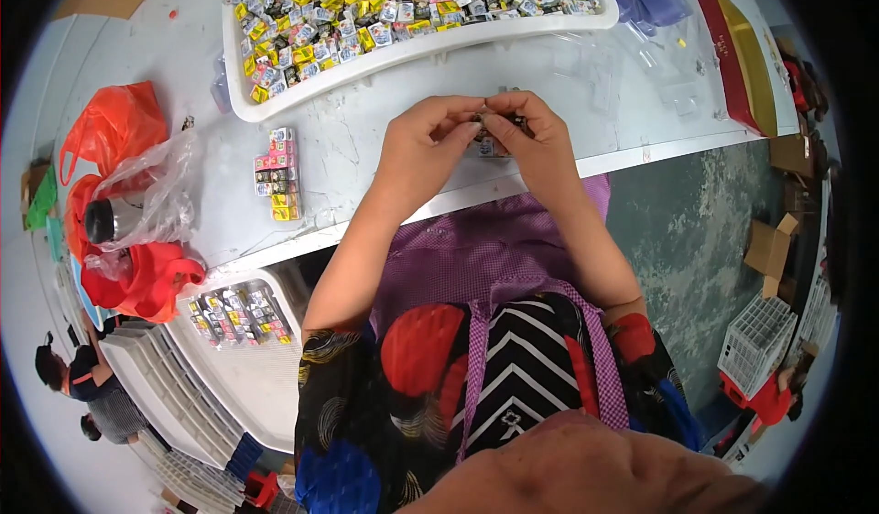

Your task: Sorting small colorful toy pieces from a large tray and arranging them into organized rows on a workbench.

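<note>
Both my hands meet over the front part of the table, fingertips pinched together. My left hand [423, 146] and my right hand [538, 137] are closed on a small dark printed block [478, 121], mostly hidden by the thumbs and fingers. More small printed blocks [488, 149] show just below the thumbs, partly covered. To the left of my hands, a cluster of small printed blocks [278, 177] in pink, white, black and yellow stands in short rows on the table. Beyond my hands, a large white tray [430, 45] holds a great heap of similar blocks.
Clear plastic cases [600, 73] lie at the back right, beside a red and gold box [732, 61]. Red plastic bags [119, 120] and a dark-capped bottle [114, 218] sit at the left. Below the table's edge, another white tray [247, 386] holds packed blocks [240, 316].
</note>
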{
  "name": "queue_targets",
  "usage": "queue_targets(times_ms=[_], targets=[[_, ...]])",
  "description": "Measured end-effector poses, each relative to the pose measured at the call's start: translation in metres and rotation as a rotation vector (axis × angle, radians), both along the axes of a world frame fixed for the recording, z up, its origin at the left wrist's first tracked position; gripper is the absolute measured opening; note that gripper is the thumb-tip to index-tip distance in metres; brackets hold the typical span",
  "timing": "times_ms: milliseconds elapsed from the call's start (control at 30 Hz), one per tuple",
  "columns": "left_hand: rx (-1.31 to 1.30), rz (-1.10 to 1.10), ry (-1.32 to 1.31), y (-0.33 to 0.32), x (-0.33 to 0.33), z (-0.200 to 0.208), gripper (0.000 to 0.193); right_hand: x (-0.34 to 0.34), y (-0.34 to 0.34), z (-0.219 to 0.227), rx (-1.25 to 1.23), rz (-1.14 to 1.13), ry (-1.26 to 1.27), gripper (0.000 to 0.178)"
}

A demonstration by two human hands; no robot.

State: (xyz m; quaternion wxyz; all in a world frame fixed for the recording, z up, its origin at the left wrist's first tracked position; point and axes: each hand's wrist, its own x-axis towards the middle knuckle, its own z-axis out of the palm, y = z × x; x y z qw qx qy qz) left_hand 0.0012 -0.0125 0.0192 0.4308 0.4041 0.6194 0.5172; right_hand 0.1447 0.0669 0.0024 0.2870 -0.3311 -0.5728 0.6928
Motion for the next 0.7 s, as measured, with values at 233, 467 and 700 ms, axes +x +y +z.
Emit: queue_targets(times_ms=[233, 467, 700], targets=[[0.018, 0.032, 0.283, -0.012, -0.001, -0.015, 0.024, 0.011, 0.004, 0.000, 0.017, -0.024, 0.092, 0.030], [0.134, 0.095, 0.690, -0.016, 0.012, -0.032, 0.015, 0.037, 0.023, 0.005, 0.206, 0.002, -0.129, 0.031], [0.150, 0.133, 0.737, -0.018, 0.011, -0.034, 0.015, 0.038, 0.019, -0.001, 0.214, -0.124, -0.048, 0.041]])
